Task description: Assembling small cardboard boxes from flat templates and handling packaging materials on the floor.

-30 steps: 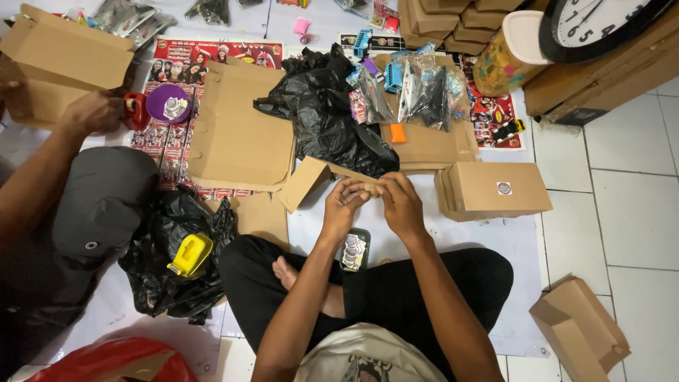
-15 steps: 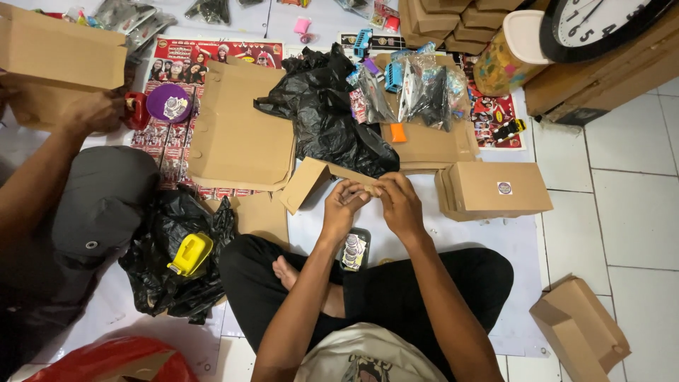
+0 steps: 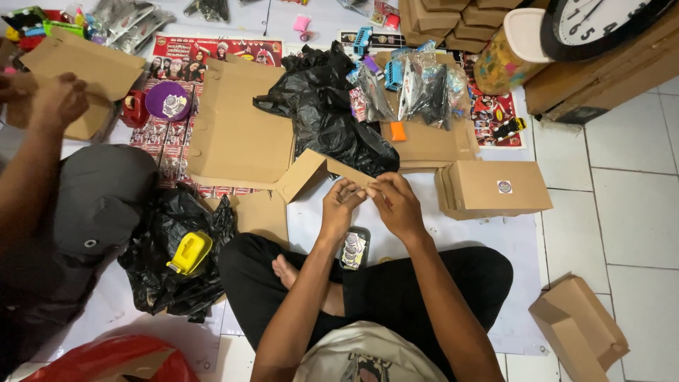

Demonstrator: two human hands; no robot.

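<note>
My left hand (image 3: pixel 341 206) and my right hand (image 3: pixel 396 204) meet in front of me, fingertips pinched together on something too small to make out. They hover at the edge of an unfolded brown cardboard box flap (image 3: pixel 305 173). Just below the hands, a dark tray of small round stickers (image 3: pixel 353 248) lies on the white sheet by my crossed legs.
A flat cardboard blank (image 3: pixel 240 131) and black plastic bags (image 3: pixel 332 120) lie ahead. Folded boxes (image 3: pixel 495 188) stand right; another box (image 3: pixel 576 336) lies lower right. A co-worker's hand (image 3: pixel 56 102) holds a box at left. A yellow tape dispenser (image 3: pixel 189 252) rests on black plastic.
My hands stay pinched together in nearly the same spot. The co-worker at left has shifted their box and hand slightly.
</note>
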